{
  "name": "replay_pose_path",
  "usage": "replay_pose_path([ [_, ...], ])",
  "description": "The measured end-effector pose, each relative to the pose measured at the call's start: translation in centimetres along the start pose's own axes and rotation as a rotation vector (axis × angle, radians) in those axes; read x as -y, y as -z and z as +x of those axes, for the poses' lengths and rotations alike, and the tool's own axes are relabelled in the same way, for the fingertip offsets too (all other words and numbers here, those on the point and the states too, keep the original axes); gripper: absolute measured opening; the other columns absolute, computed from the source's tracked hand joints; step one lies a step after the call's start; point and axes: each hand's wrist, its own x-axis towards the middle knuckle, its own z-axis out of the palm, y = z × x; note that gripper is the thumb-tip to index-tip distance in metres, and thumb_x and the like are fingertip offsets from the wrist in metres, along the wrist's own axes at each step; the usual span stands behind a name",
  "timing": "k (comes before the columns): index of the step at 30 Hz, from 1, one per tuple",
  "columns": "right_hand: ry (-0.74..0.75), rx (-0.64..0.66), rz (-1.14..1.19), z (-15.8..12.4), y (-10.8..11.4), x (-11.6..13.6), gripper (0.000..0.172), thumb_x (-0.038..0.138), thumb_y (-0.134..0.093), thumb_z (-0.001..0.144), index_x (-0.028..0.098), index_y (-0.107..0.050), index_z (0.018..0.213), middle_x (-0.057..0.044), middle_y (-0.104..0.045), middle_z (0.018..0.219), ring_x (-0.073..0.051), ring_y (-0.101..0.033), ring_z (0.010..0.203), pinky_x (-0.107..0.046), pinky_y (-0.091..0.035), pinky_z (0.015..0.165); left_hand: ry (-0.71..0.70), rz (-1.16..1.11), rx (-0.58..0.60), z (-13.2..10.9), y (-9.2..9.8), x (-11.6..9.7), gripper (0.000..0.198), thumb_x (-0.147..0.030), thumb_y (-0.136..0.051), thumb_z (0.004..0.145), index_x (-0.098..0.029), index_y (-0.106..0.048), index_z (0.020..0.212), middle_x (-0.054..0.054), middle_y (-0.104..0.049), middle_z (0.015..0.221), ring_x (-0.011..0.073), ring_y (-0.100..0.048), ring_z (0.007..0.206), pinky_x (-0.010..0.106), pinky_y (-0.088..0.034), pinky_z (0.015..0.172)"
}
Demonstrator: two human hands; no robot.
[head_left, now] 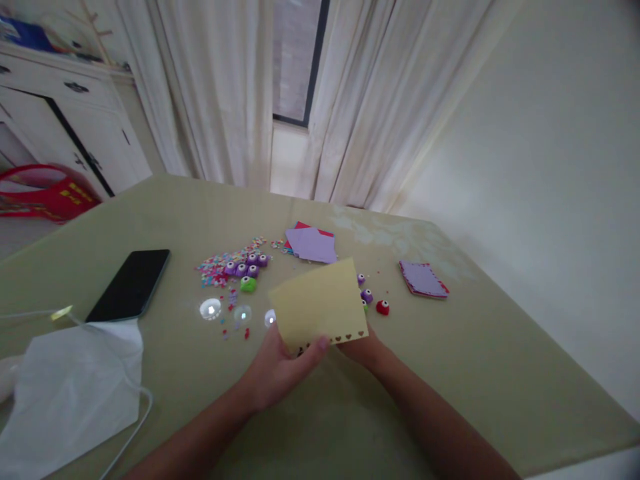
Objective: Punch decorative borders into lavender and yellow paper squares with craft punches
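A yellow card [317,303] with a row of small brown hearts along its near edge is raised over the table. My left hand [280,367] grips its near left corner, thumb on top at the near edge. My right hand [363,347] is at the near right corner, its fingers mostly hidden under the card. Just beyond the card's right edge are small purple one-eyed pieces [367,295], partly covered, and a red one-eyed piece [383,307]. More purple one-eyed pieces [253,271] and a green one [248,284] sit to the left.
Colourful small bits [220,265] are scattered at centre left. Behind the card lie purple and red paper squares [313,245]; another purple-and-red stack [424,279] is at right. A black phone [131,283], white sheet [75,393] and white cable [147,407] occupy the left.
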Motion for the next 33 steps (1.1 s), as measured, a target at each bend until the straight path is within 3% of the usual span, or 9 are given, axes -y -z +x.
replay_pose_path([
  [5,-0.16,-0.057,0.294,-2.4,3.0,-0.4,0.025,0.041,-0.071,0.093,0.024,-0.071,0.111,-0.004,-0.069,0.089,-0.02,-0.063,0.075,-0.032,-0.052,0.069,0.091,-0.014,-0.03,0.3,0.7,0.6,0.045,-0.048,-0.074,0.088,-0.023,-0.073,0.125,0.009,-0.082,0.112,0.0296,-0.074,0.113,0.042,-0.058,0.102],
  [9,-0.318,-0.159,0.591,-2.7,3.1,-0.9,0.034,0.052,-0.075,0.091,0.024,-0.069,0.107,0.0,-0.062,0.083,-0.013,-0.055,0.066,-0.024,-0.043,0.059,0.19,-0.006,-0.002,0.8,1.4,0.9,0.046,-0.052,-0.07,0.09,-0.021,-0.073,0.124,0.011,-0.08,0.122,0.0316,-0.075,0.112,0.041,-0.061,0.096],
  [12,-0.367,-0.163,0.724,-2.8,2.9,-0.7,0.042,0.063,-0.072,0.09,0.023,-0.068,0.103,0.001,-0.058,0.082,-0.011,-0.05,0.063,-0.022,-0.038,0.054,0.242,0.038,0.015,1.3,1.7,1.0,0.047,-0.053,-0.069,0.09,-0.019,-0.074,0.122,0.011,-0.08,0.12,0.0327,-0.076,0.107,0.04,-0.063,0.09],
  [16,-0.35,-0.121,0.628,-3.1,2.2,0.0,0.039,0.049,-0.086,0.081,0.022,-0.066,0.099,0.004,-0.053,0.074,-0.01,-0.044,0.06,-0.021,-0.034,0.052,0.233,0.1,0.022,1.5,1.6,1.0,0.045,-0.051,-0.071,0.088,-0.019,-0.076,0.118,0.011,-0.081,0.12,0.0316,-0.078,0.102,0.039,-0.064,0.088],
  [22,-0.38,-0.179,0.638,-3.4,1.1,0.9,0.033,0.045,-0.082,0.084,0.022,-0.061,0.094,0.008,-0.048,0.064,-0.008,-0.035,0.052,-0.021,-0.027,0.047,0.222,0.098,-0.114,1.0,1.1,0.8,0.036,-0.045,-0.078,0.081,-0.022,-0.079,0.108,0.007,-0.084,0.107,0.0312,-0.079,0.101,0.038,-0.065,0.089],
  [28,-0.458,-0.287,0.827,-3.2,0.5,0.3,0.035,0.039,-0.086,0.081,0.024,-0.058,0.093,0.01,-0.049,0.062,-0.007,-0.036,0.049,-0.02,-0.024,0.046,0.248,-0.076,-0.099,1.0,1.1,0.7,0.038,-0.046,-0.085,0.075,-0.02,-0.079,0.103,0.008,-0.085,0.101,0.0295,-0.081,0.085,0.035,-0.067,0.072],
  [33,-0.506,-0.28,0.852,-3.6,-0.4,0.4,0.036,0.04,-0.086,0.08,0.024,-0.058,0.096,0.009,-0.053,0.064,-0.008,-0.041,0.05,-0.019,-0.028,0.046,0.293,-0.096,-0.164,1.1,0.8,0.9,0.036,-0.044,-0.087,0.074,-0.019,-0.079,0.099,0.008,-0.085,0.101,0.0298,-0.081,0.091,0.035,-0.067,0.078],
])
